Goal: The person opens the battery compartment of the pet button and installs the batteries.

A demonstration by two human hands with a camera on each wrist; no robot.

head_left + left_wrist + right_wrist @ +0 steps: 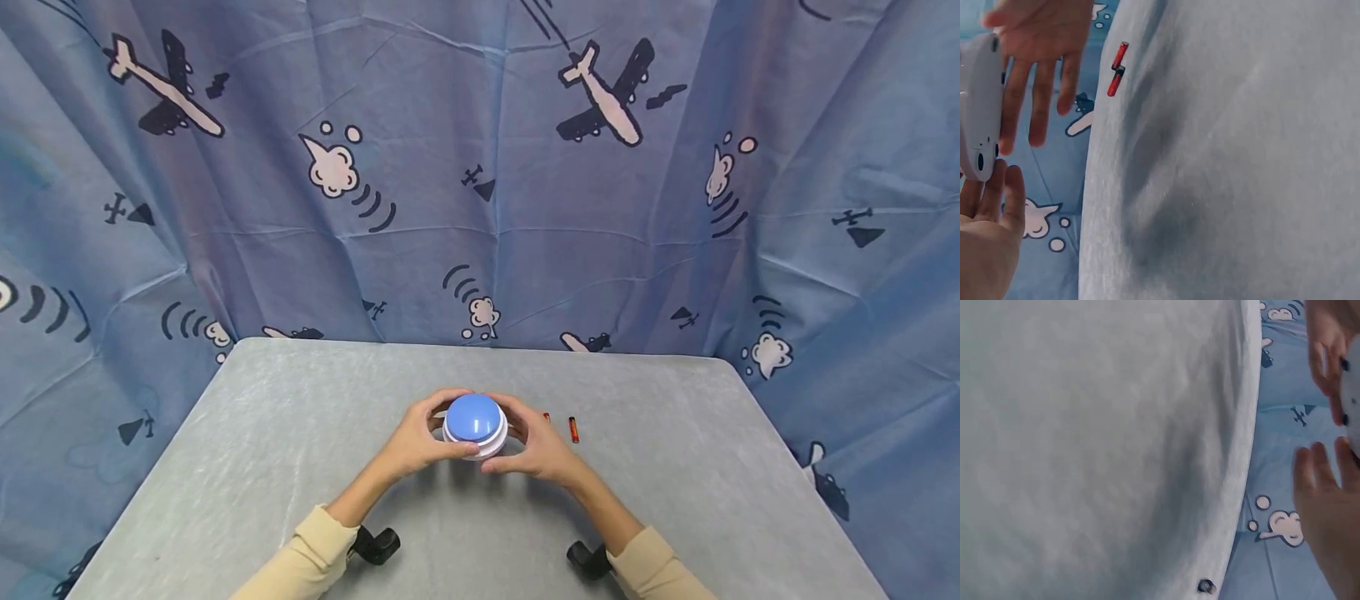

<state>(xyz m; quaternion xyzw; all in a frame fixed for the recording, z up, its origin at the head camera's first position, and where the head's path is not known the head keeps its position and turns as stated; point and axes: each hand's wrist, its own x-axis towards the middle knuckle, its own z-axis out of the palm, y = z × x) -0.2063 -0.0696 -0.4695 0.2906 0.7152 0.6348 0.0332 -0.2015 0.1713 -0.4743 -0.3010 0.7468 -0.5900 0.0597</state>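
Both hands hold a round push button (475,421) with a glossy blue dome and a white base, raised over the table. My left hand (425,433) grips its left side, thumb toward me along the front of the base. On the opposite side my right hand (534,443) grips it, its thumb also in front. In the left wrist view, the button's white base (982,106) shows small dark slots and holes, with fingers at its edge. The right wrist view catches only a strip of the white base (1352,394) at its border.
Red batteries lie on the grey cloth-covered table (337,400), one battery (573,429) right of the right hand, another (547,416) partly behind it. A blue curtain (420,167) printed with planes hangs behind the table. Black wrist mounts (377,546) sit near both cuffs.
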